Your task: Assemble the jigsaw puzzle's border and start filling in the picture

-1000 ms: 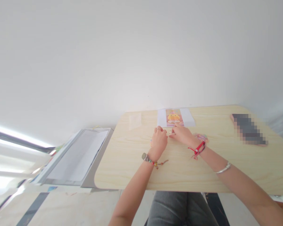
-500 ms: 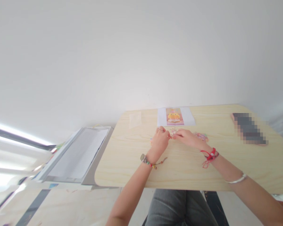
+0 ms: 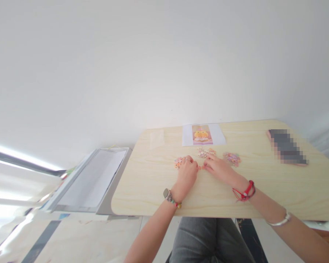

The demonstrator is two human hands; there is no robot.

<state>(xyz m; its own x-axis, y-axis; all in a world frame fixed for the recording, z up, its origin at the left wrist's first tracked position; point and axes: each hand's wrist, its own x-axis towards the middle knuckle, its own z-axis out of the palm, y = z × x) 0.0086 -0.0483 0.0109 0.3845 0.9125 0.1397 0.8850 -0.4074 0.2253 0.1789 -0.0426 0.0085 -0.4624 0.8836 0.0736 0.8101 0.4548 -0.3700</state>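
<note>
Two hands on pale wood-grain bench (image 3: 263, 190), rounded corner. Left hand (image 3: 186, 174) and right hand (image 3: 218, 168) fingertip to fingertip, pinching small orange puzzle pieces (image 3: 201, 167) flat on bench between them. Three loose heaps of tiny pastel pieces: left heap (image 3: 178, 162), middle heap (image 3: 205, 152), right heap (image 3: 231, 158). Printed reference sheet (image 3: 203, 134), white with orange figure, at far edge; writing unreadable. Beaded bracelet (image 3: 172, 198) on left wrist, red cord (image 3: 244, 191) on right.

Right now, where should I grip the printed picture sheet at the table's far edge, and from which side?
Take the picture sheet by its bare white right margin, coming from the right. It lies flat on the table, so probably slide a fingertip under that edge; both hands and the puzzle pieces sit nearer, leaving it unobstructed.
</note>
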